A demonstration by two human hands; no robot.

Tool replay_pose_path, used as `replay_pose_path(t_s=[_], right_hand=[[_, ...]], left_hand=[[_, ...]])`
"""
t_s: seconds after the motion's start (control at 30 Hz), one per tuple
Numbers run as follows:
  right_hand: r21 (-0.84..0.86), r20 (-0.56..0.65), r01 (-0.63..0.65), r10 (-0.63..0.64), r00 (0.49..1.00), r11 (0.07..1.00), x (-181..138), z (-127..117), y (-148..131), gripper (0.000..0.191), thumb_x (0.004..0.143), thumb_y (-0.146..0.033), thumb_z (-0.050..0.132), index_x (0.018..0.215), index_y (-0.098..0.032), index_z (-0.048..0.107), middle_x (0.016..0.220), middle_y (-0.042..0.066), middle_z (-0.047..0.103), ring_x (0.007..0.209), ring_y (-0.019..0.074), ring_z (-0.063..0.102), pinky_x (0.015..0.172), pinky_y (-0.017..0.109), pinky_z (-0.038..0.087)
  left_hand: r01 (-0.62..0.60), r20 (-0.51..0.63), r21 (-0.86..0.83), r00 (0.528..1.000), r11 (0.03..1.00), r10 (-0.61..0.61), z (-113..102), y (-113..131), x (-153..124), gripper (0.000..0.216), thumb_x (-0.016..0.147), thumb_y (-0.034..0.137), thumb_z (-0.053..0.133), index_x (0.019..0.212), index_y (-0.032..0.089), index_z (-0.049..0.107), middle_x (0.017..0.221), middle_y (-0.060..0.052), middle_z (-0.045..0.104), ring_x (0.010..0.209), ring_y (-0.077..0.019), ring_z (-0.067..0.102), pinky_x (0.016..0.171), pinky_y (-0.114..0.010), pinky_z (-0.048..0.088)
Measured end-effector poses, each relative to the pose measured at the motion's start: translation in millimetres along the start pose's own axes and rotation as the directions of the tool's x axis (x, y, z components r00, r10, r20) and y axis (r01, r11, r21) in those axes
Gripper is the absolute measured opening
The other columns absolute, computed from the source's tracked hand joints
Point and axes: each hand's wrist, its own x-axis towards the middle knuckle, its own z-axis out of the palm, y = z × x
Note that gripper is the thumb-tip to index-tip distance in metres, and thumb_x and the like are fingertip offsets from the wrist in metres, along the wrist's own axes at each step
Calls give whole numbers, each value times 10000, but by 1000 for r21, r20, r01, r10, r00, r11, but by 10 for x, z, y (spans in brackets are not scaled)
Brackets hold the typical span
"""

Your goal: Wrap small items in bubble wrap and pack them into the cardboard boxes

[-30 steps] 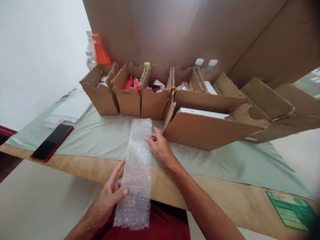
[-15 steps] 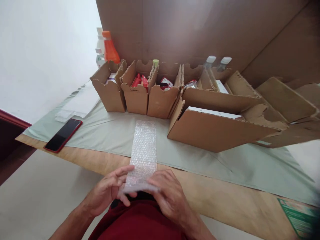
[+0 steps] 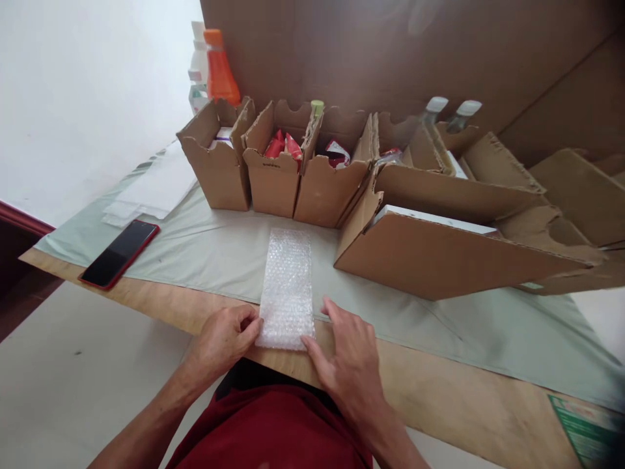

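While your left hand (image 3: 225,339) and right hand (image 3: 347,355) press flat with loosely spread fingers on the near corners of the bubble wrap (image 3: 287,288), it lies on the desk (image 3: 454,391) between them, short of the cardboard boxes (image 3: 273,182).

The scene is lit evenly by soft, diffuse daylight. The white wall (image 3: 73,98) at upper left is rendered nearly overexposed. Only faint shadows are cast beneath the cardboard boxes (image 3: 273,176). Straight edges are bowed by wide-angle distortion towards the frame borders. Slight softness is observed at the right edge; the centre is rendered sharply.
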Motion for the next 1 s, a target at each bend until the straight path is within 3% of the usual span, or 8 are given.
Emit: replay_pose_path(t_s=[0.17, 0.3, 0.43, 0.5, 0.63, 0.8, 0.9, 1.0], right_hand=[[109, 187, 205, -222, 957, 973, -77, -137, 23, 368, 986, -141, 526, 1348, -177, 581, 1441, 150, 607, 1326, 314, 540, 1036, 470, 431], [164, 235, 242, -276, 932, 956, -20, 25, 78, 341, 965, -42, 510, 1241, -188, 648, 1386, 102, 674, 1342, 292, 554, 1049, 468, 420], [310, 222, 208, -284, 933, 928, 100, 21, 106, 332, 959, -14, 486, 1179, -182, 671, 1216, 89, 748, 1158, 255, 657, 979, 430, 472], [386, 268, 143, -259, 928, 911, 165, -29, 103, 288, 988, -48, 492, 1149, -198, 678, 1094, 64, 767, 993, 218, 688, 895, 378, 507], [349, 235, 62, -151, 960, 935, 213, -72, 94, 249, 1028, -106, 492, 1195, -192, 656, 1070, 64, 758, 948, 208, 690, 861, 352, 526], [143, 90, 226, -240, 967, 964, 139, -38, 107, 225, 1006, -120, 532, 1195, -161, 648, 1224, 142, 698, 1115, 293, 632, 932, 443, 465], [142, 169, 289, -311, 935, 947, 145, 16, 141, 218, 1021, -135, 521, 1197, -170, 644, 1210, 107, 726, 1172, 309, 623, 972, 460, 433], [216, 172, 238, -277, 945, 947, 183, 39, 178, 229, 1021, -95, 506, 1187, -179, 638, 1123, 71, 757, 1159, 288, 630, 980, 443, 428]], left_hand=[[-3, -9, 69, 1000, 998, 4, -6, 57, 45, 284, 890, 318, 501, 647, 204, 595, 619, -5, 623, 605, -171, 539, 610, -299, 330], [-67, -98, 95, 992, 993, 77, 20, 34, -65, 227, 926, 314, 529, 804, 194, 679, 693, -20, 687, 636, -183, 613, 632, -300, 424], [-470, -231, 197, 831, 861, 506, 76, -31, -286, 331, 909, 264, 641, 1223, 164, 675, 1198, -133, 726, 1093, -264, 685, 932, -369, 542], [-567, -214, 237, 761, 789, 612, 117, -57, -322, 319, 917, 186, 638, 1234, 171, 668, 1188, -124, 729, 1100, -253, 678, 948, -368, 549], [-502, -245, 198, 807, 842, 538, 187, -95, -182, 210, 965, 132, 568, 1131, 160, 692, 875, -46, 751, 782, -185, 694, 728, -298, 567], [-376, -227, 190, 882, 907, 414, 195, -103, 21, 257, 946, 171, 607, 1191, 148, 682, 802, -11, 724, 625, -157, 662, 607, -278, 547], [-392, -267, 268, 848, 880, 459, 191, -101, 18, 250, 968, 199, 591, 1201, 153, 671, 959, -70, 710, 760, -188, 697, 688, -313, 577], [-509, -270, 303, 765, 805, 585, 175, -117, -66, 307, 955, 238, 639, 1252, 160, 646, 1274, -157, 659, 1166, -289, 650, 974, -424, 557]])
